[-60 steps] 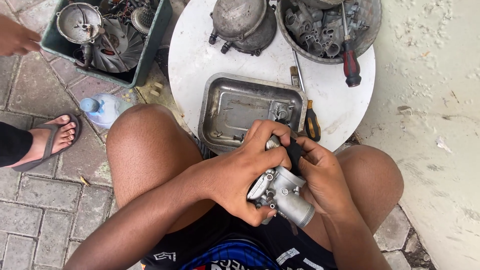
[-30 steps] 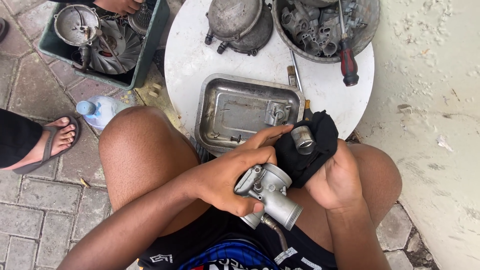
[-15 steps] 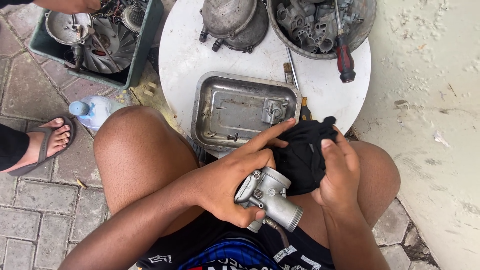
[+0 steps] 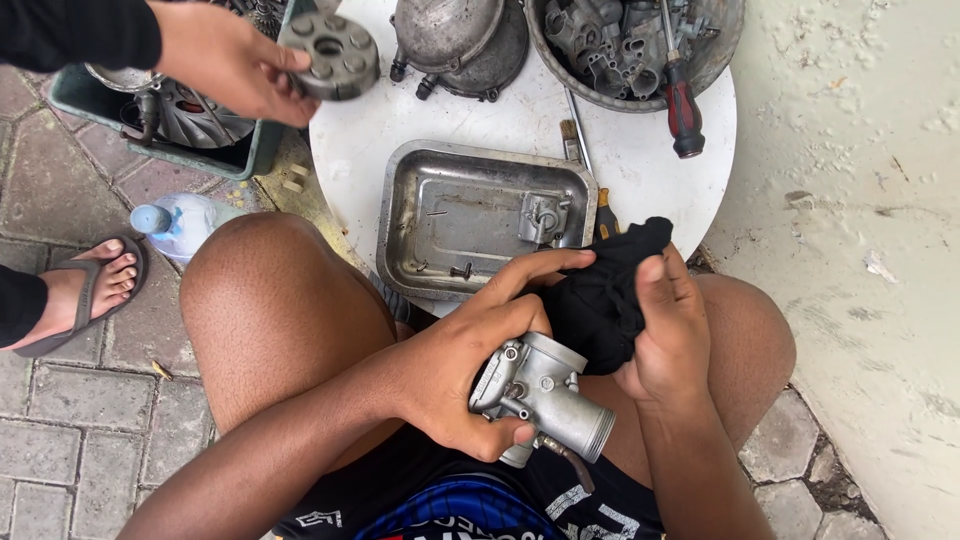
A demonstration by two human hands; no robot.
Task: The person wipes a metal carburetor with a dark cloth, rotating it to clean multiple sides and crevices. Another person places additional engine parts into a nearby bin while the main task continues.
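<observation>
Metal carburetor (image 4: 540, 395) in left hand (image 4: 470, 375) grip; right hand (image 4: 665, 330) clutches black rag (image 4: 595, 295).

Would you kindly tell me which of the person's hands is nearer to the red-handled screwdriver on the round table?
The right. The right hand, bunched in the black cloth, sits almost directly below the red-handled screwdriver; the left hand, gripping the carburetor, is lower and further left.

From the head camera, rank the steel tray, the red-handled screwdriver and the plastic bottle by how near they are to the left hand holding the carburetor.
Measured from the left hand in the head view:
1. Steel tray, on the white table right above the fingers.
2. Plastic bottle, on the paving beside the left knee.
3. Red-handled screwdriver, at the table's far right side, leaning out of the parts bowl.
</observation>
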